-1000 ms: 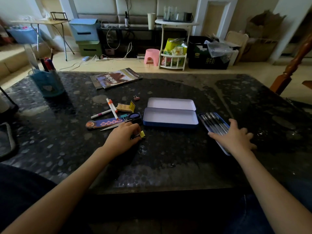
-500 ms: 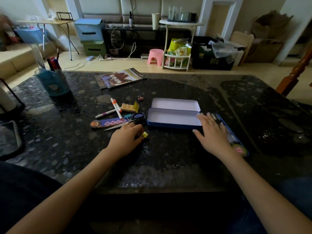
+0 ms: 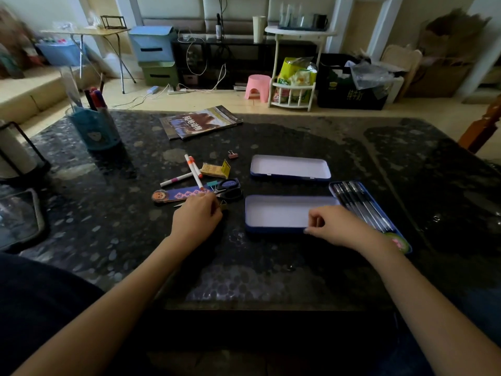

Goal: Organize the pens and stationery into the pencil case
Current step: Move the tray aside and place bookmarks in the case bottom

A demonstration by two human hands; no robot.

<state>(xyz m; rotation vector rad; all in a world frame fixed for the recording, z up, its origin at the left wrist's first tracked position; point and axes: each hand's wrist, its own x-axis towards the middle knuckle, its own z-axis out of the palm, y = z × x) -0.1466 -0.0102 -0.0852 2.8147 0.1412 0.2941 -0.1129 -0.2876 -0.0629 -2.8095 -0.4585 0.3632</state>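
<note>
The pencil case lies in two white-lined blue halves. The far half point(image 3: 290, 168) sits alone, while the near half point(image 3: 273, 213) is closer to me, with its front rim pinched by my right hand point(image 3: 339, 226). Right of it, a blue tray point(image 3: 363, 204) holds several dark pens. Loose stationery lies to the left: two white markers point(image 3: 193, 172), a yellow eraser point(image 3: 215, 170), scissors point(image 3: 229, 189), a doll-face ruler point(image 3: 176, 196) and a small binder clip point(image 3: 232, 154). My left hand point(image 3: 196, 219) is curled beside the scissors, fingertips on a yellow binder clip point(image 3: 224, 204).
A blue pen holder point(image 3: 93, 126) with markers stands at the back left. A magazine point(image 3: 200, 122) lies at the far middle of the dark stone table point(image 3: 271, 267). A dark pouch point(image 3: 19, 215) sits at the left edge. Furniture and clutter stand beyond the table.
My right hand left the pen tray, came to the case and drew the near half toward me, apart from the far half. The left hand has stayed by the scissors.
</note>
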